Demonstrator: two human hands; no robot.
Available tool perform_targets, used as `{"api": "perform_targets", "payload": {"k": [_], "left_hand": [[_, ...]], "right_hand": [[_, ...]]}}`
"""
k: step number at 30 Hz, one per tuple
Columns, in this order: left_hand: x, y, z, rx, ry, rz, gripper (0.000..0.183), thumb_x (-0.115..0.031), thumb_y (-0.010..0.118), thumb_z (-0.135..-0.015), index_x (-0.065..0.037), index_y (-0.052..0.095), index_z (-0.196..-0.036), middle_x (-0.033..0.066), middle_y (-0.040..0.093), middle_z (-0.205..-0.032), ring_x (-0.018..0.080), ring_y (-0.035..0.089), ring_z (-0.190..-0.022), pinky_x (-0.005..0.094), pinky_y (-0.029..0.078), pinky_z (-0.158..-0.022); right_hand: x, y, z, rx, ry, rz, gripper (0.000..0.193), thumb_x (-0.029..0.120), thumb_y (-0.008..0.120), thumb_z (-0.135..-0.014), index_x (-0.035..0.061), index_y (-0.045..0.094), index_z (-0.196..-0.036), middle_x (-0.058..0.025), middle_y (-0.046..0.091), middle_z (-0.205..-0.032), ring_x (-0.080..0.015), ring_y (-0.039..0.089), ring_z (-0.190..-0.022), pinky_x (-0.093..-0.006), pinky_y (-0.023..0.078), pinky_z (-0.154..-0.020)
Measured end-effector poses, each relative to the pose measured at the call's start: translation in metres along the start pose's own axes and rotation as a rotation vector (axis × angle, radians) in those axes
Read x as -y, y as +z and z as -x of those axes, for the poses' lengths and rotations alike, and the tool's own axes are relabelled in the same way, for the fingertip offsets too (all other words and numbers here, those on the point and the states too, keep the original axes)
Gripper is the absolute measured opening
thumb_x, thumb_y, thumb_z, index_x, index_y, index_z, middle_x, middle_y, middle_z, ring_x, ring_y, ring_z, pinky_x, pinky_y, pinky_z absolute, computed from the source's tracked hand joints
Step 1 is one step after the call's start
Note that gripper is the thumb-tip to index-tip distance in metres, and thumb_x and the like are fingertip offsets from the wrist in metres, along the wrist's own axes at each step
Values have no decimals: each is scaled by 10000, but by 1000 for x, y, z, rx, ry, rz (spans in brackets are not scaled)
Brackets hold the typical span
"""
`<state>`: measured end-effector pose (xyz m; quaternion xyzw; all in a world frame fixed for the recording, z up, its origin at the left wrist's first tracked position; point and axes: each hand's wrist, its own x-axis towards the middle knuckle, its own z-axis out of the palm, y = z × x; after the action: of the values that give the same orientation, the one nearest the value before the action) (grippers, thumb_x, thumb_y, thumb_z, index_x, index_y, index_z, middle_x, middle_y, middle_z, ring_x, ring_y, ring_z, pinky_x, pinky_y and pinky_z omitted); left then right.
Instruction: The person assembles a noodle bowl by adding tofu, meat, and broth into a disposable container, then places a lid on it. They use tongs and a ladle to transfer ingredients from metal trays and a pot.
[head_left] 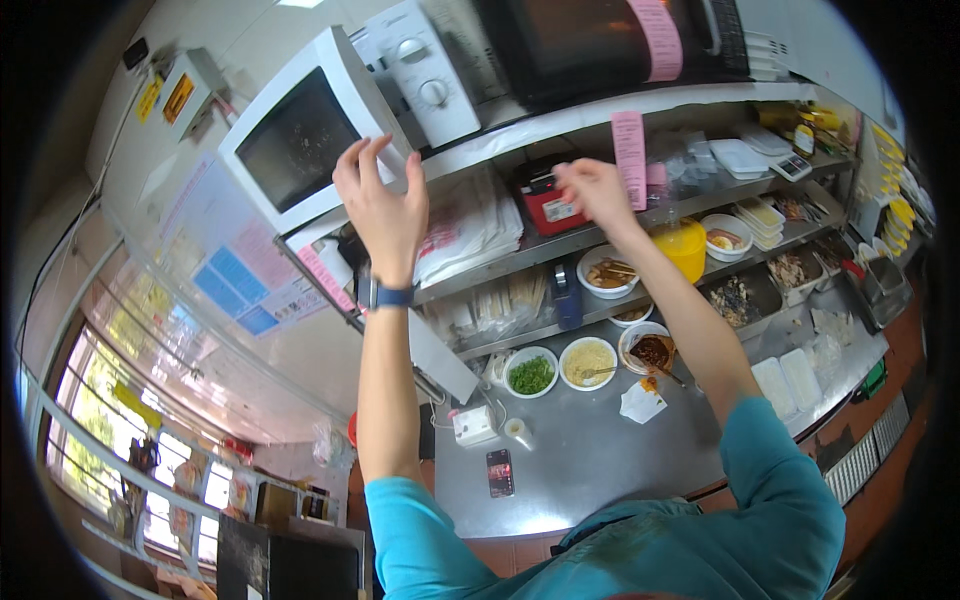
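My left hand (385, 210) is raised with its fingers apart, in front of the right edge of the white microwave door (300, 140). I cannot tell whether it touches the door, which is swung out from the white microwave (428, 85). A dark watch band (388, 294) circles my left wrist. Farther right, my right hand (600, 197) is held up with its fingers curled together, just right of a red and black box-shaped device (550, 200) on the upper shelf. What its fingers hold, if anything, is hidden.
Bowls of chopped greens (530, 373), pale minced food (588, 364) and dark sauce (650, 350) stand on the steel counter (560, 450). A phone (499, 473) lies nearer me. A black microwave (590, 45) is above right; a yellow container (680, 248) sits below.
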<state>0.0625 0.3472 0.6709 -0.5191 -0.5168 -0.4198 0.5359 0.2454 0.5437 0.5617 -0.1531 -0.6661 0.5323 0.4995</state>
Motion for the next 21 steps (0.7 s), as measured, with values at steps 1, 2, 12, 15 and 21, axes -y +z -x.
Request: {"api": "perform_targets", "payload": {"k": [1,2,12,15,21], "left_hand": [[1,21,-9,1,30,21,344,-188,720,-828,-26,615,-1113,182,568,-1114,348,536,-1056,431,439,-927],[4,41,-21,49,50,-19,363,-213,730,-823,-20,622,-1111,181,583,-1078,357,546,-1029,439,444,-910],[25,109,-51,128,66,-109,74,-71,650,-798,-68,663,-871,121,645,-894,329,625,-916,431,504,-766],[29,100,-65,266,181,-163,213,30,614,-764,-93,687,-921,87,650,-947,311,616,-941,407,517,-797],[-6,43,-13,-7,21,139,344,78,591,-801,-82,682,-1092,132,612,-1100,291,604,-989,349,506,-770]], "right_hand": [[-13,-24,-6,-166,-42,-7,224,225,666,-928,10,656,-864,-39,662,-711,-73,616,-620,-224,461,-539],[-24,-46,-15,-345,-61,-4,221,222,672,-923,9,649,-869,-46,668,-735,-89,632,-661,-227,477,-576],[-46,-123,-97,-136,151,-415,441,383,723,-894,7,645,-1111,-72,696,-951,-126,645,-802,-263,514,-730],[-30,-128,-107,-51,254,-287,425,439,649,-939,19,679,-995,-12,658,-801,-84,590,-687,-251,473,-662],[2,-94,-50,-181,-61,281,455,428,665,-927,-10,711,-810,4,605,-648,-76,504,-586,-291,412,-537]]}}
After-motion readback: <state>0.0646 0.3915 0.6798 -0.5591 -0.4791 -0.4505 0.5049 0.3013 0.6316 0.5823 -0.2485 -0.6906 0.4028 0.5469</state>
